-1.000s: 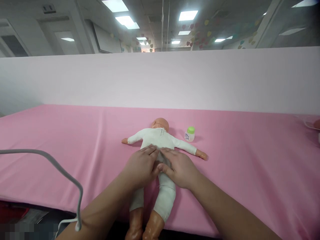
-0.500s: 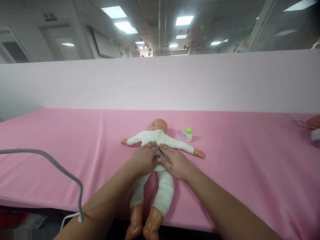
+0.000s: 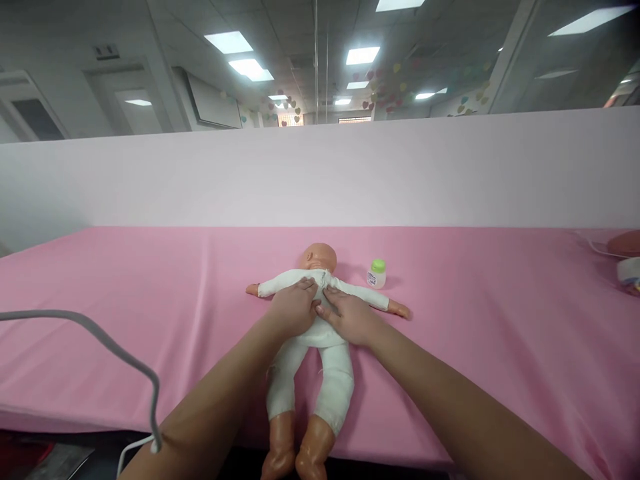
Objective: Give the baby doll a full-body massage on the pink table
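A baby doll with a white cloth body lies face down on a pink cover, arms spread and feet towards me. My left hand lies flat on the left side of its back, fingers stretched towards the head. On the right side of the back rests my right hand, also flat and open, its thumb close to my left hand. Neither hand grasps anything. Just beyond the doll's right-hand arm stands a small clear jar with a green lid.
A grey bent tube arches in from the left beside my left forearm. A white panel rises behind the pink cover. At the far right edge are an orange-brown object and a white container, both partly out of view.
Both hands have slid a little up the doll's back towards its shoulders. The view has tilted slightly, so the scene sits lower. The jar stays in place.
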The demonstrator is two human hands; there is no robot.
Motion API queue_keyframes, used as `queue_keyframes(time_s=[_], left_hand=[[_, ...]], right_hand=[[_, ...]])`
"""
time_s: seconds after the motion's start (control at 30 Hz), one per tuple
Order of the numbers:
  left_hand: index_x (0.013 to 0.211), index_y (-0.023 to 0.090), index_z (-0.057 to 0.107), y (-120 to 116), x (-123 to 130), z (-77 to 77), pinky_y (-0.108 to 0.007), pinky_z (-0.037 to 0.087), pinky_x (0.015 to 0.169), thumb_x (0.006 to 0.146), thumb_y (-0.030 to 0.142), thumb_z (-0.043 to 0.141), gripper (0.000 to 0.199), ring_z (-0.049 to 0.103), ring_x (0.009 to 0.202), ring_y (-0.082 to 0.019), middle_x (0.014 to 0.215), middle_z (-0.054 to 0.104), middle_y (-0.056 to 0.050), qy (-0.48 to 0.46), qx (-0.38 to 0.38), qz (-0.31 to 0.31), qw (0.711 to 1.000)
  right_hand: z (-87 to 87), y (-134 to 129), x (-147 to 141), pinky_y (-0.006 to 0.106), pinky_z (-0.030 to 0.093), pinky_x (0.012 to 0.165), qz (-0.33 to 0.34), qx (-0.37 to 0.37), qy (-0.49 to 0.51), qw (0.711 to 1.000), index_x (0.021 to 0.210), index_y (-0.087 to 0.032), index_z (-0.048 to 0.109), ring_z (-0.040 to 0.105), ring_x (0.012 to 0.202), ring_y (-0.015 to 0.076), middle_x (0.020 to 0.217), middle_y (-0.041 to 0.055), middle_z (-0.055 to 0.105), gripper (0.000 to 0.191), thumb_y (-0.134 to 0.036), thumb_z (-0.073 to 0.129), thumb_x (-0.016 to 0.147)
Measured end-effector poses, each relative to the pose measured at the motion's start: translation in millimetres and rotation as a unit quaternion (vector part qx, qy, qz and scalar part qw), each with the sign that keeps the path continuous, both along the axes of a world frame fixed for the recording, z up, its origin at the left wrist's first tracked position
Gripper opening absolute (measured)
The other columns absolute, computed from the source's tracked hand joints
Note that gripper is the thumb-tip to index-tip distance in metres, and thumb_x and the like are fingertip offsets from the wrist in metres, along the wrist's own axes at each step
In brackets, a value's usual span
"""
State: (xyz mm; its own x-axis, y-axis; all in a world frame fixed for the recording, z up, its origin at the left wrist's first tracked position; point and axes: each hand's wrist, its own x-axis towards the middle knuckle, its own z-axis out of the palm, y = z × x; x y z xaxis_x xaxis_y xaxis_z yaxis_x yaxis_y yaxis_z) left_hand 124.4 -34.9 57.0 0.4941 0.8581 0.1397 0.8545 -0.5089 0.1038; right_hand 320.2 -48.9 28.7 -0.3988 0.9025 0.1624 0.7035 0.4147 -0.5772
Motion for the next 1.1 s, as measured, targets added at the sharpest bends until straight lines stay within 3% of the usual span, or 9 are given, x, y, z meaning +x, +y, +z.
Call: queue_keyframes(time_s=[0.17,0.27,0.5,0.77,1.0,1.1], left_hand=[[0.149,0.013,0.058,7.4,-0.4,11.9,-0.049,0.04,0.121,0.102,0.035,0.044,0.053,0.051,0.147,-0.033,0.16,0.053,-0.016,-0.01,0.003,0.009,1.0],[0.146,0.011,0.059,16.1,2.4,17.8,-0.047,0.039,0.122,0.102,0.032,0.044,0.051,0.051,0.147,-0.032,0.158,0.055,-0.016,-0.017,0.026,0.009,0.999],[0.144,0.008,0.061,11.4,6.4,3.9,-0.041,0.044,0.116,0.101,0.024,0.046,0.048,0.059,0.138,-0.034,0.15,0.063,-0.018,-0.051,0.039,-0.013,0.998],[0.142,0.011,0.061,32.2,6.1,23.3,-0.046,0.047,0.112,0.102,0.029,0.044,0.048,0.062,0.134,-0.034,0.152,0.061,-0.017,-0.018,0.026,0.03,0.999],[0.141,0.012,0.064,37.0,11.2,8.2,-0.042,0.045,0.114,0.101,0.027,0.042,0.048,0.061,0.136,-0.033,0.15,0.063,-0.017,-0.007,0.001,0.026,1.0],[0.137,0.015,0.065,45.2,5.7,6.1,-0.044,0.048,0.108,0.1,0.03,0.045,0.045,0.066,0.127,-0.034,0.143,0.068,-0.015,-0.038,0.018,0.044,0.998]], right_hand=[[-4.4,12.5,10.9,0.05,0.031,0.127,-0.02,0.002,0.029,0.999,0.161,-0.021,0.045,0.038,0.156,0.0311,0.167,0.0117,0.042,0.081,-0.074,0.041,0.101],[-5.3,25.7,12.2,0.049,0.03,0.128,-0.034,0.022,0.031,0.999,0.161,-0.019,0.045,0.037,0.157,0.0304,0.166,0.0128,0.043,0.081,-0.073,0.042,0.101],[-17.9,29.9,5.1,0.047,0.027,0.13,-0.014,0.023,0.021,0.999,0.163,-0.013,0.04,0.035,0.158,0.0301,0.168,0.0157,0.039,0.086,-0.073,0.04,0.101],[-3.7,39.1,10.0,0.048,0.033,0.126,-0.057,0.022,0.056,0.997,0.16,-0.02,0.046,0.043,0.153,0.0306,0.164,0.012,0.047,0.075,-0.069,0.04,0.104],[-9.7,41.3,1.9,0.045,0.03,0.127,-0.065,-0.011,0.016,0.998,0.16,-0.012,0.044,0.04,0.155,0.0318,0.165,0.0165,0.044,0.079,-0.067,0.04,0.104],[-6.5,43.1,5.2,0.044,0.035,0.122,-0.062,-0.013,0.047,0.997,0.158,-0.02,0.048,0.048,0.149,0.0305,0.161,0.0117,0.051,0.072,-0.067,0.038,0.105]])
